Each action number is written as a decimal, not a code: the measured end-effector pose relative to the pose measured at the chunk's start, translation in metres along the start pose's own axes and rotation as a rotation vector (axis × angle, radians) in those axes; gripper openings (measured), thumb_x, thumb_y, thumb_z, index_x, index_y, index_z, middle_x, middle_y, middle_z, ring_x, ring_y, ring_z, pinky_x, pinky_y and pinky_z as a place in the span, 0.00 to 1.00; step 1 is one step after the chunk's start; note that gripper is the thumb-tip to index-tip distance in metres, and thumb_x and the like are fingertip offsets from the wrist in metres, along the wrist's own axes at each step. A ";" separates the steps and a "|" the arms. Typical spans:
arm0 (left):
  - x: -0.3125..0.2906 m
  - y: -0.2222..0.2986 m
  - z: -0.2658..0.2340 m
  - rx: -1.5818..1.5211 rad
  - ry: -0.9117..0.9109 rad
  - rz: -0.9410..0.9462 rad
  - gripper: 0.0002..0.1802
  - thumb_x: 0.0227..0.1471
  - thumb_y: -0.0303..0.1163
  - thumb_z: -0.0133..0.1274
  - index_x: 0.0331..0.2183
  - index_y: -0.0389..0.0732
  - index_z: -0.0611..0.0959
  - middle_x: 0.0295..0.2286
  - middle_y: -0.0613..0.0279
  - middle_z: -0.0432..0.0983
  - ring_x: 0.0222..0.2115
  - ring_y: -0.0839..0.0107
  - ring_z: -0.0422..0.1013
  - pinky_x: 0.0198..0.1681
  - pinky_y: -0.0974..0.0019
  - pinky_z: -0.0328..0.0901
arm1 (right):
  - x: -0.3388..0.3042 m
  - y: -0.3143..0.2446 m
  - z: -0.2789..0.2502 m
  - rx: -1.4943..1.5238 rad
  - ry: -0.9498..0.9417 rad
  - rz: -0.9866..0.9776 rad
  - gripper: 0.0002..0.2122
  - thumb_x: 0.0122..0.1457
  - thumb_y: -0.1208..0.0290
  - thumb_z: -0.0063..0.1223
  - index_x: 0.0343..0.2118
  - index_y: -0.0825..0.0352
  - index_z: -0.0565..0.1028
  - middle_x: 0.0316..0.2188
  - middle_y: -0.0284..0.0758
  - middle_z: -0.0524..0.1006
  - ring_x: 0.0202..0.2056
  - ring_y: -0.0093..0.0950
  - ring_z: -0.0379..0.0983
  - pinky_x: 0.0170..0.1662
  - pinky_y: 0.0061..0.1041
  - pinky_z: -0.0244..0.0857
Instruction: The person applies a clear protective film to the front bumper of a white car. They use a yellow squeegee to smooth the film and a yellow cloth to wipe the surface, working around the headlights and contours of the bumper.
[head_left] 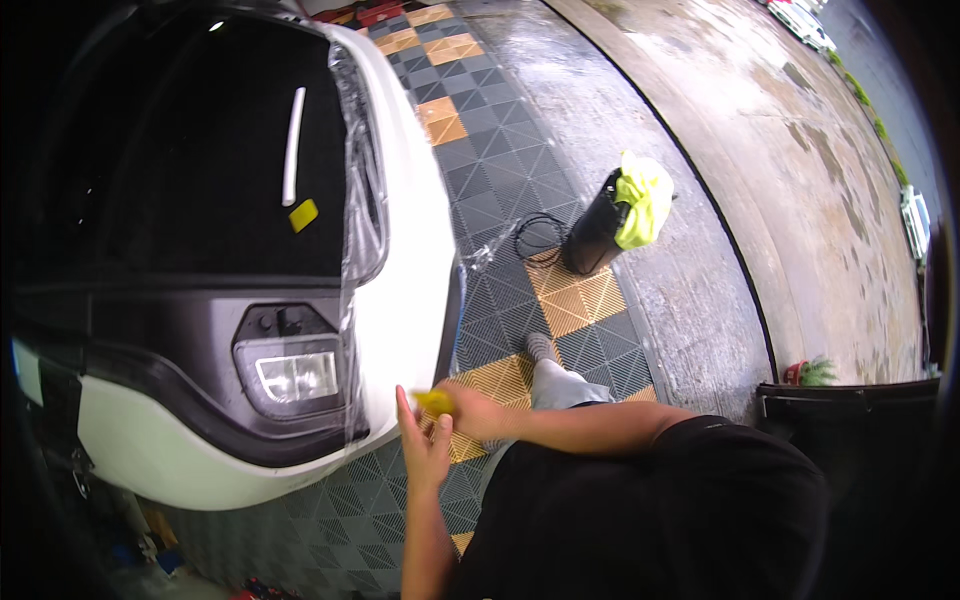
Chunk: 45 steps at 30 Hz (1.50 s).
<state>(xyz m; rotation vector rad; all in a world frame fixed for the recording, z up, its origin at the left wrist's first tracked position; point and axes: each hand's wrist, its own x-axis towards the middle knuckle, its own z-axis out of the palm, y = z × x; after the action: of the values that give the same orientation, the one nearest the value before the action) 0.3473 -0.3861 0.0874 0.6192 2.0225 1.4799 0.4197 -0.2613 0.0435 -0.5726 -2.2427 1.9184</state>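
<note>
My right hand is closed on a small yellow scraper in front of the white car body. Close beside it, my left hand has its fingers stretched out and its thumb apart, near or touching the scraper's edge; which of the two I cannot tell. Just left of both hands is the rounded corner of the white car. Clear plastic film hangs wrinkled along the border of its black panel. A lamp sits in the dark trim.
On the black panel lie a white strip and another yellow scraper. A black cylinder with bright yellow cloth stands on the right, a coiled black cable beside it. Grey and orange tiles cover the floor.
</note>
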 end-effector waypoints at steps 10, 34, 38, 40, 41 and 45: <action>0.036 -0.078 0.099 0.089 -0.083 -0.738 0.33 0.57 0.40 0.52 0.59 0.43 0.61 0.49 0.46 0.67 0.44 0.53 0.70 0.46 0.56 0.67 | 0.069 0.117 -0.351 -0.721 0.384 0.175 0.26 0.53 0.66 0.57 0.56 0.62 0.68 0.55 0.46 0.66 0.54 0.46 0.66 0.55 0.44 0.64; -0.123 -0.142 0.147 0.175 0.182 -0.983 0.47 0.47 0.55 0.58 0.59 0.32 0.65 0.50 0.36 0.71 0.52 0.46 0.69 0.55 0.55 0.64 | 0.135 -0.012 -0.162 -0.206 -0.675 -0.637 0.15 0.52 0.74 0.59 0.44 0.68 0.73 0.41 0.44 0.73 0.41 0.42 0.71 0.43 0.36 0.68; -0.155 -0.132 0.116 -0.022 0.291 -1.075 0.45 0.49 0.52 0.57 0.59 0.31 0.63 0.49 0.37 0.71 0.49 0.48 0.71 0.51 0.56 0.66 | 0.130 -0.001 0.025 -0.749 -0.613 -0.954 0.21 0.53 0.55 0.54 0.47 0.59 0.75 0.49 0.43 0.69 0.53 0.45 0.61 0.58 0.50 0.51; -0.197 -0.141 0.110 -0.112 0.432 -1.152 0.44 0.50 0.49 0.57 0.59 0.32 0.63 0.46 0.40 0.72 0.44 0.52 0.72 0.46 0.57 0.67 | 0.130 0.003 0.064 -0.883 -0.586 -0.908 0.21 0.51 0.54 0.54 0.46 0.58 0.76 0.48 0.42 0.70 0.52 0.43 0.62 0.57 0.49 0.52; -0.229 -0.162 0.110 -0.082 0.527 -1.147 0.43 0.50 0.48 0.57 0.59 0.34 0.63 0.46 0.42 0.72 0.41 0.54 0.72 0.44 0.57 0.67 | 0.129 0.001 0.074 -0.892 -0.569 -0.866 0.20 0.50 0.55 0.55 0.45 0.58 0.76 0.47 0.42 0.70 0.51 0.42 0.62 0.56 0.48 0.53; -0.308 -0.194 0.099 -0.414 0.715 -1.437 0.39 0.51 0.44 0.57 0.60 0.42 0.62 0.46 0.47 0.70 0.42 0.55 0.70 0.40 0.52 0.67 | 0.157 0.039 0.055 -0.852 -0.462 -0.874 0.18 0.47 0.57 0.55 0.42 0.58 0.77 0.44 0.41 0.71 0.48 0.41 0.64 0.52 0.45 0.55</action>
<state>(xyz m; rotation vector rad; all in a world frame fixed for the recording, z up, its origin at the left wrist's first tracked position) 0.6340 -0.5729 -0.0721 -1.4342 1.6712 1.0600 0.2644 -0.2491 -0.0265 0.7836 -2.8030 0.6718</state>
